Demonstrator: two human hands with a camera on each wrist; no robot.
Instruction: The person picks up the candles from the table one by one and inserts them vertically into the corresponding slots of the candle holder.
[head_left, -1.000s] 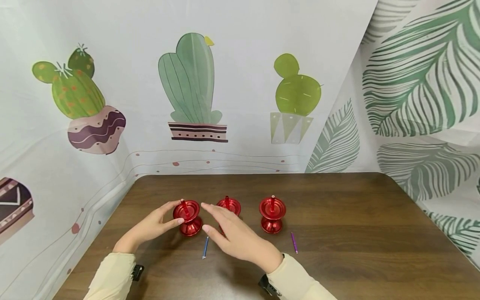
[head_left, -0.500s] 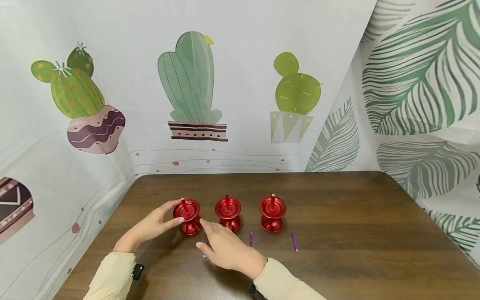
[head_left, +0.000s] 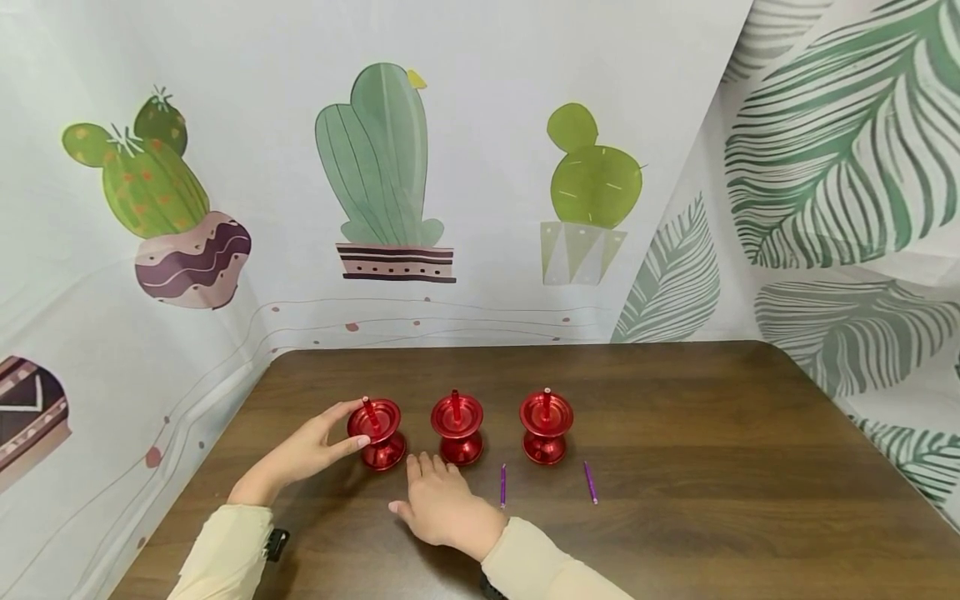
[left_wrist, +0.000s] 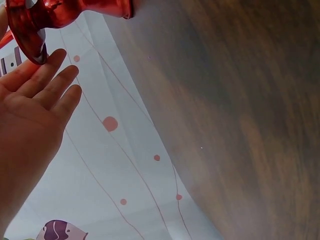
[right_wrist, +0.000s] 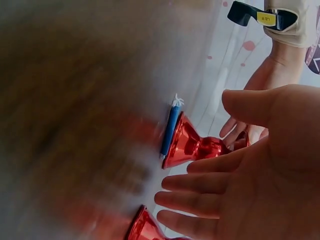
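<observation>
Three shiny red stands stood upright in a row across a brown wooden desk (head_left: 690, 450), before a white backdrop (head_left: 487, 167) printed with cacti and leaves. They were the left stand (head_left: 384, 450), the middle stand (head_left: 461, 450) and the right stand (head_left: 545, 448), spaced apart, each with a thin red post (head_left: 456, 406) rising from its dish.

A person's left hand (head_left: 296, 458) held the left stand at its dish, thumb on the near rim and fingers on the far-left side — a light grip, its other fingers nearly straight in the left wrist view. The right hand (head_left: 446, 504) was nearer the viewer, in front of the gap between the left and middle stands, its fingers extended and its grip holding nothing that showed. Whether it pressed on the desk could not be told.

Two purple sticks lay on the desk: one purple stick (head_left: 503, 486) near and right of the middle stand, another purple stick (head_left: 591, 482) near and right of the right stand. A blue stick (right_wrist: 171, 129) with a white tuft, hidden in the head view, lay just beside the left stand's base in the right wrist view.

As for progress, the row looked formed, with one loose stick near each stand. No purple or blue stick stood in a dish — all three lay flat — and the left hand had not let go.
</observation>
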